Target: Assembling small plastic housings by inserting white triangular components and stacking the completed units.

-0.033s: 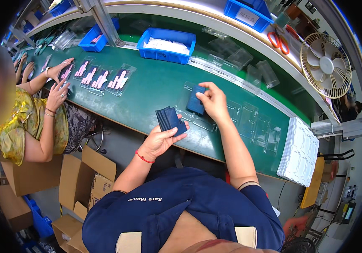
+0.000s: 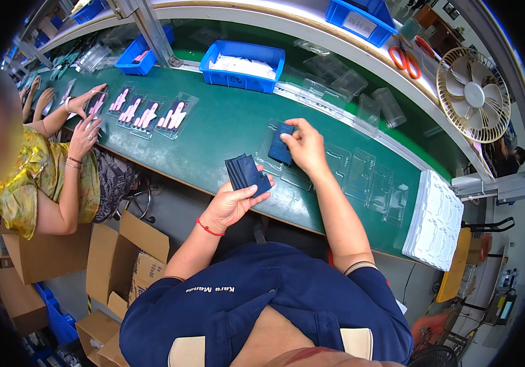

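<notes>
My left hand is closed around a fanned stack of dark blue flat cards, held just over the table's near edge. To its right, my right hand pinches a single dark blue card between thumb and fingers. That card lies over a clear plastic tray, partly covering it; I cannot tell whether it is fully seated there. More clear moulded trays run in a row to the right of my right hand, on the green table.
A blue bin of white slips stands at the back. Filled clear packs lie at left, near a co-worker's hands. White moulded trays are stacked at right. A fan and red-handled scissors are on the shelf side.
My right hand and its card have shifted slightly to the left. My left hand with the stack stays nearly in place.
</notes>
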`<state>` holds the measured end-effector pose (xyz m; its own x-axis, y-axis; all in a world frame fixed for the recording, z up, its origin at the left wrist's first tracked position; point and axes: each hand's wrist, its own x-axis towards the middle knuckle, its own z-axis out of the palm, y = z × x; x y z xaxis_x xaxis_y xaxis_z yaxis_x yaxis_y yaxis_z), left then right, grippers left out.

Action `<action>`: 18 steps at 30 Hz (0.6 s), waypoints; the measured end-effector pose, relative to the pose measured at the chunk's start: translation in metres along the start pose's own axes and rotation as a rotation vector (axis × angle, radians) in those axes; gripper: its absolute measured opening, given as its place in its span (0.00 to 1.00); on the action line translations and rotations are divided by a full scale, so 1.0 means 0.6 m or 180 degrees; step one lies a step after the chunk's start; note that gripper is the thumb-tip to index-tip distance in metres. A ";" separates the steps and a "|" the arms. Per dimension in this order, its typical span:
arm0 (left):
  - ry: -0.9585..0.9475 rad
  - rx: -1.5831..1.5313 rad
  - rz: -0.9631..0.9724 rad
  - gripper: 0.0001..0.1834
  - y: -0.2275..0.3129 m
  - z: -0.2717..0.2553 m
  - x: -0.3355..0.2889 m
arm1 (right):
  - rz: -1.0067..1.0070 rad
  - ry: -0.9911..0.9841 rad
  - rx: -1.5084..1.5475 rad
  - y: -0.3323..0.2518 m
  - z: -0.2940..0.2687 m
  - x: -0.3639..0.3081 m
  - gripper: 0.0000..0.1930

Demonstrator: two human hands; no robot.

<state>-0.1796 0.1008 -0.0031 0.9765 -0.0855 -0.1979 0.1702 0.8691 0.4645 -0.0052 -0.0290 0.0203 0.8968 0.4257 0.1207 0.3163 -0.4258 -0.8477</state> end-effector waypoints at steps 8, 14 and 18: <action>0.0433 0.0809 0.0159 0.24 -0.001 0.010 -0.002 | -0.0498 -0.0136 -0.1205 -0.037 -0.003 -0.046 0.20; 0.0077 0.1052 -0.0107 0.25 -0.010 0.025 0.031 | -0.0192 -0.1055 0.0866 0.007 -0.041 -0.074 0.17; 0.0077 0.0665 -0.0080 0.26 -0.017 0.035 0.031 | 0.0453 0.0183 0.0598 0.041 -0.073 -0.055 0.10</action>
<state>-0.1605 0.0802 0.0069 0.9685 -0.0918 -0.2313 0.2207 0.7467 0.6275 -0.0136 -0.0884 0.0179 0.9460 0.3236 0.0177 0.1270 -0.3200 -0.9389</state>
